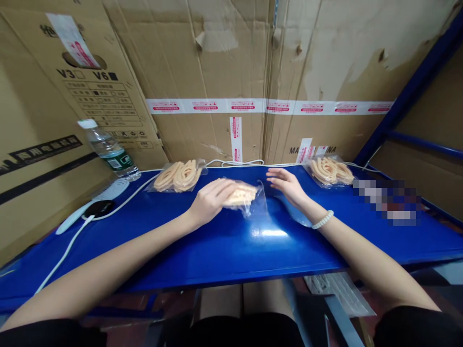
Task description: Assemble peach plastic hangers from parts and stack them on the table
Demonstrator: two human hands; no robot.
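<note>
One clear bag (249,198) of tan pieces lies under our left hand (210,200), fingers curled closed over its left end. Our right hand (287,185) hovers just right of it, fingers spread. We should press flat, since the bag looks slippery.

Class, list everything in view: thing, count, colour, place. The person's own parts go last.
table: one, blue, under everything
cardboard boxes: several, brown, behind the table
water bottle: one, clear with green label, back left
cable: one, white, left side
back bags: two, clear with beige pieces, back left, back right
middle bag: one, clear, table centre
bracelet: one, white, right wrist
left hand: one, gripping middle bag
right hand: one, open, beside middle bag
</note>
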